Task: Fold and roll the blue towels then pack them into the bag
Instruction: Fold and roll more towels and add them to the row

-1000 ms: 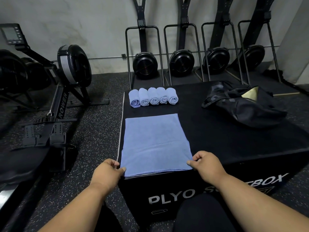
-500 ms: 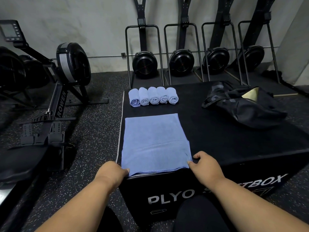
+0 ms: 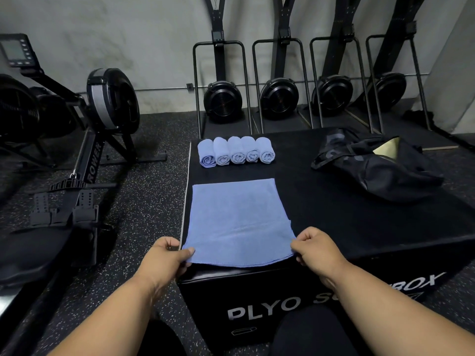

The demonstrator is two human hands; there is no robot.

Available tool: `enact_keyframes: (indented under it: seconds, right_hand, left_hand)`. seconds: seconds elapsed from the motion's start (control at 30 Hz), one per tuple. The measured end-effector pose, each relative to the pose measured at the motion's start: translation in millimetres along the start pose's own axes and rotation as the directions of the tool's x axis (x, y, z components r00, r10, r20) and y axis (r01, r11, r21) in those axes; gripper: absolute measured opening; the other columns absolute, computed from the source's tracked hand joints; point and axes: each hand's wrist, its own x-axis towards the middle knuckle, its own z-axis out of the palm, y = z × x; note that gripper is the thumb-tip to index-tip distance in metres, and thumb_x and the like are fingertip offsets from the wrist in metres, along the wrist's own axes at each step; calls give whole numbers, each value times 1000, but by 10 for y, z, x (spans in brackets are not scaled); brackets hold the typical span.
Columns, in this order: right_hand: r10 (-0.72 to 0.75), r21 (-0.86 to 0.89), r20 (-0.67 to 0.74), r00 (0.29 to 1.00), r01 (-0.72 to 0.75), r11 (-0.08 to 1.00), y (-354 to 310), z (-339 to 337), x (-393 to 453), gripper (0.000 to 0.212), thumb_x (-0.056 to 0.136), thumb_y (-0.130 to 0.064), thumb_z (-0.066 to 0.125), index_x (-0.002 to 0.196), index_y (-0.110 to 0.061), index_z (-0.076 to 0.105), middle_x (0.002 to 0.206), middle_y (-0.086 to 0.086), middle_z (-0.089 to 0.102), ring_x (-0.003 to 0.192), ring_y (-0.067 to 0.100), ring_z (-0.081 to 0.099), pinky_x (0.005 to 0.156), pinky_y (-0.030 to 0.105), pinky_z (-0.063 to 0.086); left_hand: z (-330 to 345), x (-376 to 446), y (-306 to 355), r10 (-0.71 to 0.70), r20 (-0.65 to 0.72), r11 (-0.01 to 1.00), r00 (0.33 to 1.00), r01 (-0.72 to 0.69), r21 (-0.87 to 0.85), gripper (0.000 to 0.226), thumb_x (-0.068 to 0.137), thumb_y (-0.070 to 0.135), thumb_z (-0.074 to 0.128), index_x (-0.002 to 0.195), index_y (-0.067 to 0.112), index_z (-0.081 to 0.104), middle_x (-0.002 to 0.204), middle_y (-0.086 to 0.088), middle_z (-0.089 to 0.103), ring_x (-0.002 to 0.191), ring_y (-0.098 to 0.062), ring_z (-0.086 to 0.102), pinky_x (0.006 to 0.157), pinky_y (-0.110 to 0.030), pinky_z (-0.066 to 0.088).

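Both hands pinching the near edge of the flat blue towel, ready to roll it away

The left hand (image 3: 164, 260) and right hand (image 3: 314, 249) each pinch a near corner of the flat towel (image 3: 237, 222), which lies on the plyo box (image 3: 334, 214) with its long axis running away from the person. Each hand's grip is clamped on cloth, equally near. Judged next: rolling forward toward the five rolled towels (image 3: 236, 151); the bag (image 3: 375, 168) lies far right, nearer the right hand
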Motion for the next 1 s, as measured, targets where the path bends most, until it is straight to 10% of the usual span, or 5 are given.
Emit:
enact_keyframes:
  seconds: [0.6, 1.0]
  right_hand:
    - [-214, 280, 88, 973, 182, 943, -965, -73, 479, 17, 101, -12, 65, 109, -14, 79, 89, 3, 74, 58, 8, 55, 56, 21, 44]
    - [-543, 404, -303, 783, 622, 671, -2871, -467, 1055, 19, 98, -9, 65, 103, -21, 78, 101, 0, 77, 88, 7, 69, 80, 22, 56]
  left_hand:
    - [158, 432, 1014, 180, 30, 972, 983, -173, -161, 17, 105, 11, 58, 102, 3, 72, 74, -4, 66, 54, -9, 50, 48, -18, 47]
    - [230, 666, 3132, 634, -83, 702, 769, -617, -354, 17, 105, 8, 58, 116, 14, 68, 107, -2, 72, 98, -9, 69, 85, -18, 55]
